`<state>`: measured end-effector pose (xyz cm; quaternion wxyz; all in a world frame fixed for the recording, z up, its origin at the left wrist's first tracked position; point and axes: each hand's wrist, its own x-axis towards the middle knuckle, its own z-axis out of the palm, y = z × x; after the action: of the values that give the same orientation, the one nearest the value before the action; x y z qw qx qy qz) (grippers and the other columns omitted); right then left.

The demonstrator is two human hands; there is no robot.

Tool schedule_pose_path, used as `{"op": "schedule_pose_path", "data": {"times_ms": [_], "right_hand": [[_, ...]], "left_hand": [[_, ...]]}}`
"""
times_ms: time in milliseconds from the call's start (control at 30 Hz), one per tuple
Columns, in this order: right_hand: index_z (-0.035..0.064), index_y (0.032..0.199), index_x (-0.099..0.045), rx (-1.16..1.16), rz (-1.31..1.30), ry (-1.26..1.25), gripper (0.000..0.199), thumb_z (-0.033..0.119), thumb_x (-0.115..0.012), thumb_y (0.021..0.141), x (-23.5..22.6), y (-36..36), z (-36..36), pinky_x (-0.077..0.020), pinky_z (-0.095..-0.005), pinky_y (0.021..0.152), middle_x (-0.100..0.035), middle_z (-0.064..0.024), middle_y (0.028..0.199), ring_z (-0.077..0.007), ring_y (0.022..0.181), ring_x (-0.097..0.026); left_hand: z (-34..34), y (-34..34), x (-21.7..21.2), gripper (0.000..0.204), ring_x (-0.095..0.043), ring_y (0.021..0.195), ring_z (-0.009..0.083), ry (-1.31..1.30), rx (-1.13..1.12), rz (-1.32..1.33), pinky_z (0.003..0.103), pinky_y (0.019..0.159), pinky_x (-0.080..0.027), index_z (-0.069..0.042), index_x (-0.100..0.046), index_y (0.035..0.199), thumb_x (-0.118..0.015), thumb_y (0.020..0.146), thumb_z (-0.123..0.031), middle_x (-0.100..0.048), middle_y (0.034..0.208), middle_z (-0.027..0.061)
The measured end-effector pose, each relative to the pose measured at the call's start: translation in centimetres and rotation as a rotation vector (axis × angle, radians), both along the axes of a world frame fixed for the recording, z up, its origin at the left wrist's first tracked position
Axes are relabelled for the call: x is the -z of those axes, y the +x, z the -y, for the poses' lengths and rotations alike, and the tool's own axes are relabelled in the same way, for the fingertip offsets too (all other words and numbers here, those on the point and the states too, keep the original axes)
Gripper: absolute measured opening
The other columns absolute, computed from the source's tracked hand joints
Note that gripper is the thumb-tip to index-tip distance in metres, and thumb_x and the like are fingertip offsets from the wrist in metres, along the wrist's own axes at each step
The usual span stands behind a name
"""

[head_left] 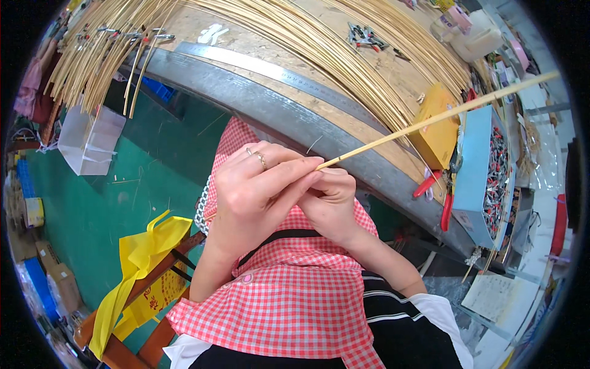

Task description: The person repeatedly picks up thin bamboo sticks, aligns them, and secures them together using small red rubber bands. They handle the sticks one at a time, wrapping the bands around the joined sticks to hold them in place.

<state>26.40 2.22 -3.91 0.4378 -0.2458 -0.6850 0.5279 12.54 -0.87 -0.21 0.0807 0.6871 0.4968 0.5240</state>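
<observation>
Close together above my lap, both hands grip one end of a thin bamboo strip (pixel 381 142). My left hand (pixel 255 184), with a ring on one finger, pinches the end between thumb and fingertips. My right hand (pixel 332 200) is closed at the same end, just below and to the right; its fingertips are partly hidden. The strip slants up to the far right, crossing in front of a yellow box (pixel 437 144). A dark mark shows on it near my fingers. Whether anything small sits between the fingertips cannot be seen.
Along the workbench edge (pixel 270 104) lies a steel ruler (pixel 258 66), with long bamboo strips (pixel 307 46) behind it. Red-handled pliers (pixel 447 209) stand beside a blue box (pixel 472 160) of small clips. Clipped strips (pixel 98 61) overhang at left. A wooden chair (pixel 147 280) carries yellow cloth (pixel 138 255).
</observation>
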Motion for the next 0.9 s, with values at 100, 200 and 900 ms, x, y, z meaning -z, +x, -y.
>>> {"op": "schedule_pose_path", "data": {"times_ms": [100, 200, 900], "right_hand": [[-0.0018, 0.094, -0.067, -0.056, 0.236, 0.01, 0.017, -0.001, -0.066, 0.077, -1.6, 1.2, -1.4, -0.05, -0.0292, 0.067, -0.067, -0.0126, 0.082, -0.02, 0.074, -0.065], [-0.0026, 0.095, -0.066, 0.054, 0.146, -0.066, 0.017, -0.004, -0.065, 0.078, -3.0, 3.4, -2.5, -0.0511, -0.027, 0.069, -0.066, -0.0096, 0.086, -0.0154, 0.078, -0.064], [-0.0084, 0.085, -0.062, 0.203, -0.345, 0.059, 0.016, 0.007, -0.065, 0.084, -8.6, 8.1, -2.8, -0.0416, -0.0228, 0.036, -0.059, -0.0156, 0.069, -0.013, 0.044, -0.051]], "left_hand": [[-0.1, 0.0, 0.1, 0.021, -0.063, 0.066, 0.0212, 0.001, -0.005, 0.013, 0.029, 0.058, -0.048, -0.001, -0.071, 0.085, -0.074, 0.065, 0.001, -0.066, 0.076, 0.01], [-0.2, 0.0, 0.0, 0.019, -0.063, 0.065, 0.0208, -0.019, 0.001, 0.048, 0.028, 0.057, -0.048, -0.001, -0.071, 0.084, -0.074, 0.066, 0.001, -0.066, 0.076, 0.0101], [1.7, 0.9, -2.8, 0.028, -0.065, 0.067, 0.0211, -0.131, 0.071, 0.043, 0.027, 0.059, -0.049, -0.004, -0.071, 0.093, -0.074, 0.065, -0.001, -0.066, 0.077, 0.0102]]}}
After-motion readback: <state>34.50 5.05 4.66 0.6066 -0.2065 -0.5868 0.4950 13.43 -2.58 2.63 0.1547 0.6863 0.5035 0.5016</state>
